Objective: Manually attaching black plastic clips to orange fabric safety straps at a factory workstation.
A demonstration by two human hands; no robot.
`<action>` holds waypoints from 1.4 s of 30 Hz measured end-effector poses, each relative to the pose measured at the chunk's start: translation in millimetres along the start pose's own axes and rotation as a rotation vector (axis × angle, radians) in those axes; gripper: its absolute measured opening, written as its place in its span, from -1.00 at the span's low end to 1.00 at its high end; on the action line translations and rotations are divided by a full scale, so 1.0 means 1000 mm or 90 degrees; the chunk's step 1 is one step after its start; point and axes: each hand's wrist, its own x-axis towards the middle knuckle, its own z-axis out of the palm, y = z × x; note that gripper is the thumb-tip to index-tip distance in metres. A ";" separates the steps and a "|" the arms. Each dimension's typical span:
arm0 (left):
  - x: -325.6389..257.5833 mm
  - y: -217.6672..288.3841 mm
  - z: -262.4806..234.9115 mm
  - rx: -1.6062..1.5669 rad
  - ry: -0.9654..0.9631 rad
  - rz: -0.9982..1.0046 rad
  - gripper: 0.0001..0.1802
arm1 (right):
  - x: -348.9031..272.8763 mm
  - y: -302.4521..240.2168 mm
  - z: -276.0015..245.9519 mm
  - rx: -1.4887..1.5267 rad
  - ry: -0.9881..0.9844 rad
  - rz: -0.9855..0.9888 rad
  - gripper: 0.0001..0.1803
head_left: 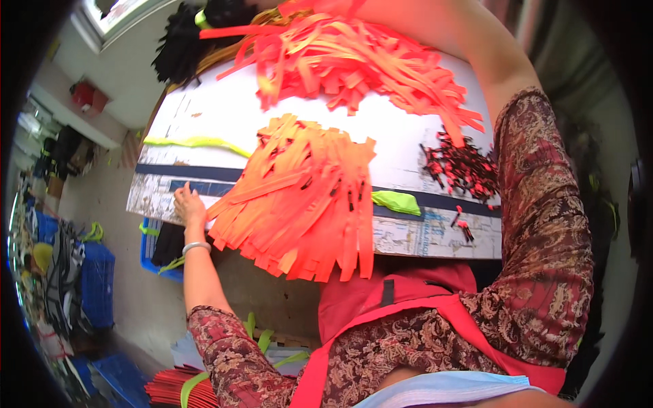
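Note:
At the table's near left edge, my left hand rests with fingers apart on the surface, its fingertips at the end of a short dark blue strip. Right beside it lies a broad pile of cut orange strips, fanned out and hanging over the near edge. My right forearm reaches along the far side, behind a second heap of orange-red strips. Glare and the picture's top edge obscure my right hand, so its fingers cannot be made out.
Small black-and-red pieces are heaped at the table's right. Yellow-green strips lie at left and near the middle. A long dark band crosses the white tabletop. A black bundle sits far left; below stands a blue crate.

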 end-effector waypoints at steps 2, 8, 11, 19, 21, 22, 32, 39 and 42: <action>0.007 -0.015 -0.017 0.014 -0.088 -0.051 -0.53 | -0.017 0.010 -0.030 -0.018 -0.018 -0.002 -0.72; -0.013 0.046 -0.068 -0.363 -0.066 0.091 -0.64 | -0.157 -0.064 -0.119 0.229 -0.281 0.209 -0.78; -0.045 0.172 -0.138 -0.689 -0.277 0.170 -0.68 | -0.194 -0.114 -0.205 0.245 -0.460 0.318 -0.78; -0.167 0.335 -0.210 -1.061 -0.584 0.260 -0.44 | -0.371 -0.190 -0.296 0.600 -0.671 0.393 -0.65; -0.219 0.343 -0.204 -1.150 -0.674 0.177 -0.58 | -0.410 -0.182 -0.314 0.550 -0.596 0.263 -0.73; -0.234 0.331 -0.198 -1.144 -0.674 0.164 -0.58 | -0.427 -0.177 -0.321 0.535 -0.648 0.285 -0.69; -0.331 0.266 -0.159 -0.919 -0.982 -0.035 -0.66 | -0.523 -0.112 -0.325 0.930 -0.890 0.817 -0.11; -0.341 0.262 -0.153 -0.935 -0.982 -0.055 -0.60 | -0.526 -0.099 -0.306 0.959 -0.770 0.756 -0.28; -0.342 0.263 -0.155 -0.945 -0.989 -0.075 -0.61 | -0.524 -0.104 -0.306 0.871 -0.767 0.734 -0.56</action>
